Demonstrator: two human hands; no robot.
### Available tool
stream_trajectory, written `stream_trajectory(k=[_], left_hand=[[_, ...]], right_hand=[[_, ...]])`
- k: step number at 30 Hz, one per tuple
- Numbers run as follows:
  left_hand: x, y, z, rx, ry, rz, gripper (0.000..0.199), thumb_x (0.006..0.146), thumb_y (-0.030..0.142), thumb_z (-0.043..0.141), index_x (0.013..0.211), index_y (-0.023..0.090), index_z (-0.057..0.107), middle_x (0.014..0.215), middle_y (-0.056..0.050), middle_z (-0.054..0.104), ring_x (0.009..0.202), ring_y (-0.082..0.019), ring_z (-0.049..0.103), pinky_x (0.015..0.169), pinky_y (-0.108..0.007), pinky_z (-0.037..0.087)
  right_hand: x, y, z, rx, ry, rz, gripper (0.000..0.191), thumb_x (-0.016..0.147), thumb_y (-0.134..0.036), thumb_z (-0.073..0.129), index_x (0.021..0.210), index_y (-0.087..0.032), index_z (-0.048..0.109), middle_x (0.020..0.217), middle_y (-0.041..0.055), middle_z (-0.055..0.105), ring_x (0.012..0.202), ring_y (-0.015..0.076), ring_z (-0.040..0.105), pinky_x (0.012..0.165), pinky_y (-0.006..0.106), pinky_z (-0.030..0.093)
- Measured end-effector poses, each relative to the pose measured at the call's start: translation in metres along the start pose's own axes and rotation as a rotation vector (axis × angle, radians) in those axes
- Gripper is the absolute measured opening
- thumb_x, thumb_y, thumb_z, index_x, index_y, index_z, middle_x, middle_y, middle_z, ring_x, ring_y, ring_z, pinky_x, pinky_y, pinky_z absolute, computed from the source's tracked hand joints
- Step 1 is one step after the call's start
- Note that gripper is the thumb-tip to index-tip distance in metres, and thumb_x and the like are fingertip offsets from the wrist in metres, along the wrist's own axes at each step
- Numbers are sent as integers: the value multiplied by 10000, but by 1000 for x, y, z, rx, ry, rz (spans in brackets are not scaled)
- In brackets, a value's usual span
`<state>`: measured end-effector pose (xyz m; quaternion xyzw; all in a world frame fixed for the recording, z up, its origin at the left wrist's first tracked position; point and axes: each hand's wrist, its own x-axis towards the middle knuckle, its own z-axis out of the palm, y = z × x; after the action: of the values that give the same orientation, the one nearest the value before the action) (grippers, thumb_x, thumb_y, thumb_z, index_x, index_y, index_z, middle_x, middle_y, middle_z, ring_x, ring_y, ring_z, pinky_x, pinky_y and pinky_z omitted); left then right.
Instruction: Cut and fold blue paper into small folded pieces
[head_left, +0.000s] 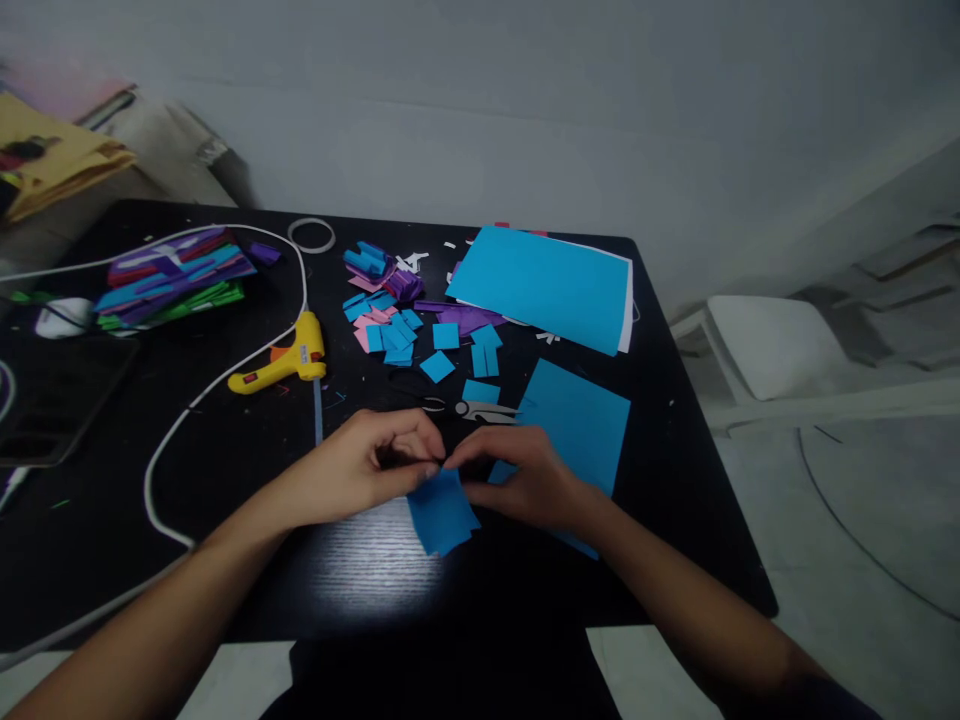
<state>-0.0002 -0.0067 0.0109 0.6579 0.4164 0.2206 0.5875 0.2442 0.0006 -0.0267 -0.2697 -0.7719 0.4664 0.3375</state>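
Both hands meet over the front middle of the black table. My left hand (375, 465) pinches the top edge of a small stack of blue paper pieces (442, 512), thumb in front. My right hand (517, 465) grips the same stack at its upper right corner, fingertips close to the left ones. The stack's lower edges are uneven and fan out slightly. Just beyond the hands lie scissors (484, 411), their blades pointing right. A large blue sheet (577, 420) lies beside and partly under my right hand.
A yellow glue gun (289, 360) with a white cord lies left of the hands. Small blue and pink paper pieces (390, 335) are scattered beyond them. Another blue sheet (547, 285) is at the back right, a tape ring (311, 236) at the back, and colored paper bundles (176, 275) at the left.
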Motion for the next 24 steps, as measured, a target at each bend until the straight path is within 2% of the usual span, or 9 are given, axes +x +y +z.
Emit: stream_trajectory(k=[4,12,24], left_hand=[[1,1,-5,24,-7,-11,139,978,239,612,1006,164,725,795,-19,759,685,-124,685,618,-201,511],[2,-4,-5,53,-119,-46,123,901,248,693,893,145,759,770,-12,760,675,-125,672,623,-198,513],[2,-3,-5,43,-108,-15,98,879,207,689,849,146,760,719,7,729,639,-106,633,595,-178,485]], right_hand=[[0,0,-1,-17,10,-6,185,883,-176,820,1061,-206,780,950,38,798,786,152,738,733,275,615],[0,-3,-1,-10,-33,-28,191,874,-145,821,1054,-193,779,948,46,800,789,156,743,731,267,608],[-1,-5,1,-4,-35,11,196,870,-155,821,1052,-211,777,948,42,805,785,159,751,733,272,617]])
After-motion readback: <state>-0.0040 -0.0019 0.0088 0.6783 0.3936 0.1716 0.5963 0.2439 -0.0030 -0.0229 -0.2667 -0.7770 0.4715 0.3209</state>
